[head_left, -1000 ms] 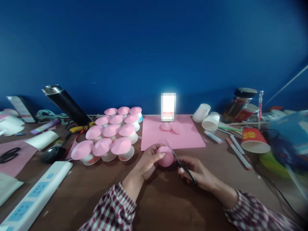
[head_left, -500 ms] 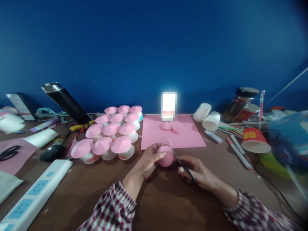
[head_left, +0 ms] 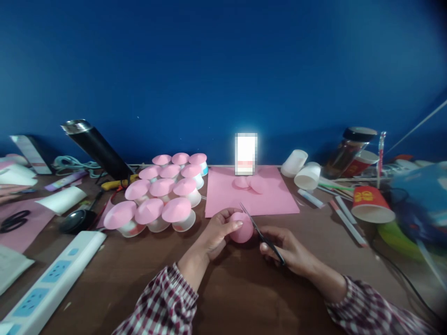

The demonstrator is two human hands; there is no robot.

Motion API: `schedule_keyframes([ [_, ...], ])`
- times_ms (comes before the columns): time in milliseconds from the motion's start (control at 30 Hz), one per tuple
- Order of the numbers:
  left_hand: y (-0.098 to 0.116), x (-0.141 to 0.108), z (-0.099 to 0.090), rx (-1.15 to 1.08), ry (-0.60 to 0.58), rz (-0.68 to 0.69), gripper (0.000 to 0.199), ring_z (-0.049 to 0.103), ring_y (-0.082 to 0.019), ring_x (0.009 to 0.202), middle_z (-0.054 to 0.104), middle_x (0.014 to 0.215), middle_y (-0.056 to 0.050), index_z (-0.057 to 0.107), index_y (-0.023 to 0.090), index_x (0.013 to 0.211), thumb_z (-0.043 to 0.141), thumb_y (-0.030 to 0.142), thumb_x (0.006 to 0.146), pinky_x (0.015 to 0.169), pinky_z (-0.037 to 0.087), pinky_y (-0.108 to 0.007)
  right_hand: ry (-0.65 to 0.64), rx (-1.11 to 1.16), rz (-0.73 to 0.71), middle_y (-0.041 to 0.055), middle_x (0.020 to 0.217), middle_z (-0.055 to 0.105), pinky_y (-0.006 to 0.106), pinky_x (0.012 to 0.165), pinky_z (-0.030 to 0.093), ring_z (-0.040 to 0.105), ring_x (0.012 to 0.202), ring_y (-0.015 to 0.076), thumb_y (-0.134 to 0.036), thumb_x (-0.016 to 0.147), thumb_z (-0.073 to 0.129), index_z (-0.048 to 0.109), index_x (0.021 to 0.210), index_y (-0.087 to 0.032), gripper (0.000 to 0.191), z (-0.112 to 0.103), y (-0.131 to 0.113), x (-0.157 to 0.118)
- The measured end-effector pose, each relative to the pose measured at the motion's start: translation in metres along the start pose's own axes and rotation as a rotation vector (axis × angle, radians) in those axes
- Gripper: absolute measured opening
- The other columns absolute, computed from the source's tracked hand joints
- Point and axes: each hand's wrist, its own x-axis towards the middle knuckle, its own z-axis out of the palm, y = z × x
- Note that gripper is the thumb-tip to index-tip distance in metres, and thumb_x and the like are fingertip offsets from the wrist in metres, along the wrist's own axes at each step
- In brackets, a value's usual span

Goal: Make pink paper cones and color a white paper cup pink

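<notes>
My left hand (head_left: pixel 219 233) pinches a pink paper disc (head_left: pixel 243 231) between thumb and fingers, just above the brown table. Black-handled scissors (head_left: pixel 257 229) are in my right hand (head_left: pixel 287 251), its fingers closed round the handles. Their blades point up and to the left, along the upper right edge of the disc. Behind the hands lies a pink sheet of paper (head_left: pixel 223 197) with a few cut pink discs (head_left: pixel 256 184) on it. To the left, several paper cups carry shallow pink paper cones (head_left: pixel 176 209) on top, set out in rows.
A white power strip (head_left: pixel 52 279) lies at the front left. Behind it are a black flask (head_left: pixel 99 151) and a second pair of scissors (head_left: pixel 14 221). White cups (head_left: pixel 308 176), a red cup (head_left: pixel 372 204) and markers (head_left: pixel 347 221) lie to the right. A bright, blurred-out panel (head_left: pixel 246 153) stands against the blue wall.
Both hands, the disc and the scissors keep nearly the same pose; the whole view has shifted very slightly. Something like part of another person's hand now shows at the far left edge.
</notes>
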Motion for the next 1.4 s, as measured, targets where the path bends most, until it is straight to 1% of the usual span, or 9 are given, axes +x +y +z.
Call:
schedule_keyframes([
  [100, 0.0008, -0.0003, 0.0010, 0.001, 0.014, -0.010, 0.036, 0.062, -0.015, 0.074, 0.067, 0.085, -0.006, 0.062, 0.013, 0.092, 0.079, 0.022, 0.062, 0.071, 0.045, -0.028, 0.002, 0.009, -0.001, 0.0002, 0.069, 0.053, 0.016, 0.043, 0.032, 0.046, 0.056, 0.0086, -0.048, 0.078, 0.065, 0.063, 0.106, -0.013, 0.045, 0.0001, -0.0001, -0.0001],
  [333, 0.0007, 0.0004, 0.0001, 0.002, 0.017, -0.010, 0.036, 0.062, -0.015, 0.075, 0.067, 0.085, -0.006, 0.063, 0.014, 0.093, 0.079, 0.022, 0.062, 0.072, 0.045, -0.028, 0.006, 0.001, -0.003, -0.0001, 0.069, 0.054, 0.018, 0.048, 0.036, 0.046, 0.056, 0.0083, -0.048, 0.078, 0.066, 0.063, 0.105, -0.013, 0.044, -0.0006, 0.0005, -0.0006],
  [500, 0.0000, 0.0000, 0.0007, -0.009, 0.009, 0.018, 0.035, 0.060, -0.014, 0.074, 0.066, 0.083, -0.005, 0.064, 0.013, 0.093, 0.079, 0.021, 0.061, 0.071, 0.044, -0.026, 0.004, 0.008, 0.002, 0.0014, 0.073, 0.055, 0.017, 0.046, 0.037, 0.048, 0.060, 0.0098, -0.048, 0.078, 0.066, 0.062, 0.106, -0.014, 0.044, 0.0003, 0.0010, -0.0009],
  [667, 0.0010, -0.0002, 0.0017, -0.024, 0.023, 0.003, 0.035, 0.061, -0.014, 0.073, 0.067, 0.084, -0.004, 0.063, 0.014, 0.092, 0.079, 0.020, 0.061, 0.071, 0.044, -0.026, 0.008, -0.005, -0.003, 0.0031, 0.079, 0.057, 0.017, 0.047, 0.038, 0.050, 0.064, 0.0102, -0.046, 0.081, 0.062, 0.061, 0.110, -0.015, 0.043, 0.0009, 0.0000, -0.0012],
  [867, 0.0010, 0.0002, 0.0015, -0.016, 0.014, 0.005, 0.037, 0.061, -0.014, 0.073, 0.067, 0.083, -0.004, 0.064, 0.014, 0.092, 0.080, 0.022, 0.060, 0.071, 0.044, -0.026, 0.009, -0.021, -0.006, 0.0007, 0.072, 0.056, 0.018, 0.047, 0.037, 0.048, 0.059, 0.0094, -0.048, 0.079, 0.064, 0.063, 0.107, -0.015, 0.043, 0.0008, -0.0024, -0.0013],
  [1133, 0.0003, 0.0002, 0.0009, -0.022, 0.020, -0.009, 0.037, 0.060, -0.014, 0.073, 0.066, 0.083, -0.004, 0.064, 0.014, 0.091, 0.080, 0.021, 0.060, 0.070, 0.043, -0.026, -0.007, -0.023, -0.022, -0.0001, 0.070, 0.053, 0.018, 0.046, 0.035, 0.047, 0.057, 0.0092, -0.047, 0.079, 0.065, 0.064, 0.102, -0.014, 0.040, 0.0007, -0.0031, -0.0005],
  [1400, 0.0001, 0.0007, 0.0001, -0.011, 0.000, 0.006, 0.033, 0.060, -0.013, 0.072, 0.066, 0.082, -0.004, 0.063, 0.014, 0.093, 0.077, 0.020, 0.064, 0.070, 0.043, -0.025, -0.003, -0.008, -0.010, 0.0021, 0.075, 0.055, 0.017, 0.047, 0.037, 0.048, 0.062, 0.0105, -0.046, 0.079, 0.065, 0.062, 0.107, -0.014, 0.043, 0.0004, -0.0026, -0.0015],
])
